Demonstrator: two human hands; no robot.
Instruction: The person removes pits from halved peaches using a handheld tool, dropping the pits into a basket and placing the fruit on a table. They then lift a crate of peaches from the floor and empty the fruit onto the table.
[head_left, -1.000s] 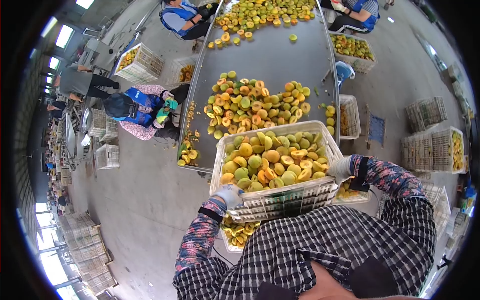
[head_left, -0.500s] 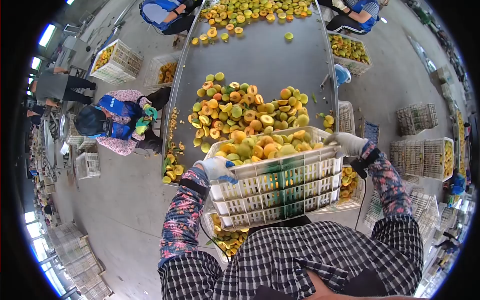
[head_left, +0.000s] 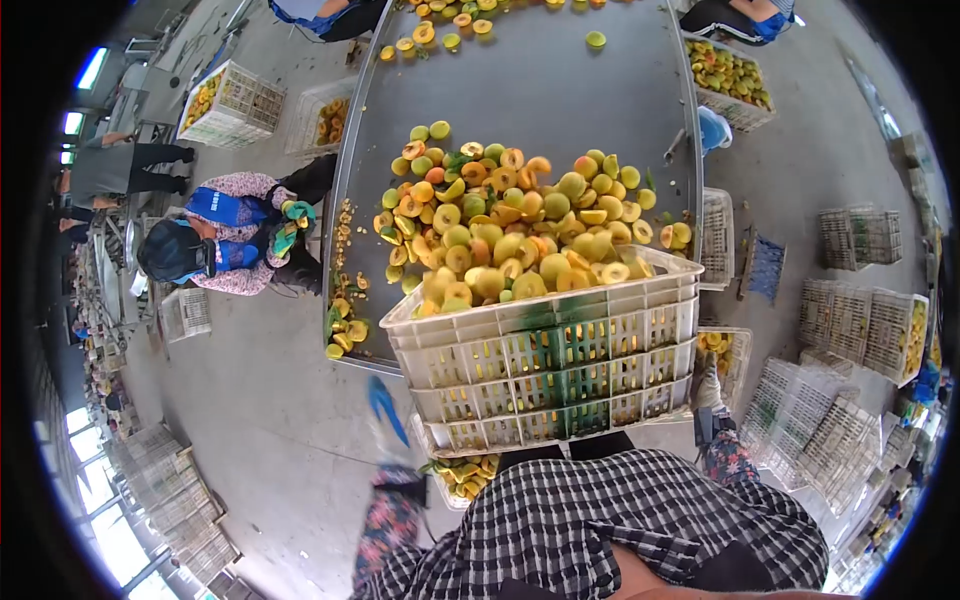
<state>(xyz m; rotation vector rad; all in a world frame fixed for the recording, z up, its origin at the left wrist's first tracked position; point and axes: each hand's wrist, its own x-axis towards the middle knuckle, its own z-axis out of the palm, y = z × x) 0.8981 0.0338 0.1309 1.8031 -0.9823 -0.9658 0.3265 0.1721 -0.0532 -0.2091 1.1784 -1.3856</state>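
A white plastic crate (head_left: pixel 545 365) with a green stain on its near side stands at the table's near end. It is heaped with yellow-green and orange apricots (head_left: pixel 530 285), several of them cut in half. My left hand (head_left: pixel 385 415), in a white and blue glove, is off the crate's left side, blurred, with fingers stretched out. Close along the crate's right side is my right hand (head_left: pixel 709 388), also gloved, its fingers partly hidden and blurred. More apricots (head_left: pixel 500 195) are piled on the grey table (head_left: pixel 500 95) just beyond the crate.
At left sits a person (head_left: pixel 225 225) in green gloves and a blue apron. Filled crates (head_left: pixel 735 85) stand along both sides of the table, and one (head_left: pixel 465 475) is below me. Stacked crates (head_left: pixel 815 410) are at right. A blue slatted stool (head_left: pixel 763 268) stands nearby.
Both hands have come off the crate's top rim and dropped down beside its sides. The crate sits slightly lower and tips toward the table, and the view has shifted.
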